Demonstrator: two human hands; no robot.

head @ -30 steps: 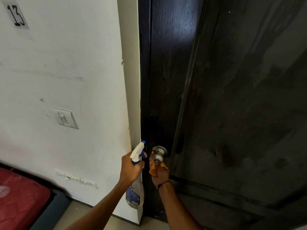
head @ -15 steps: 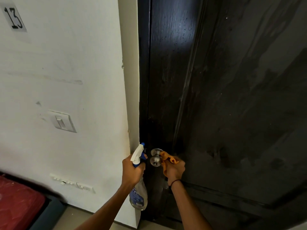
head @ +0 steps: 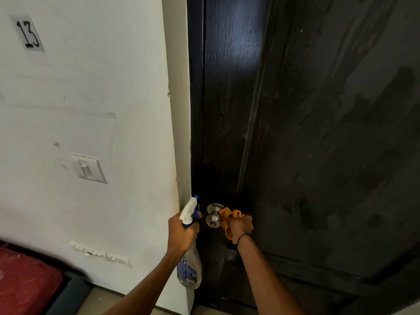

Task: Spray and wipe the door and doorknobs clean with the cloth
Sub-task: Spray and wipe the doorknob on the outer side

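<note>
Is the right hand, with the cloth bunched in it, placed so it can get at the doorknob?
Probably yes. The right hand holds the orange cloth right beside the metal doorknob, with nothing between them. The left hand keeps the spray bottle on the knob's other side, out of the way.

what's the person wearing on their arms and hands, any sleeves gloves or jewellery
Both forearms are bare, with no sleeves in view and no gloves. The right hand has a thin dark band around its wrist. The left hand and its wrist show nothing worn.
</note>
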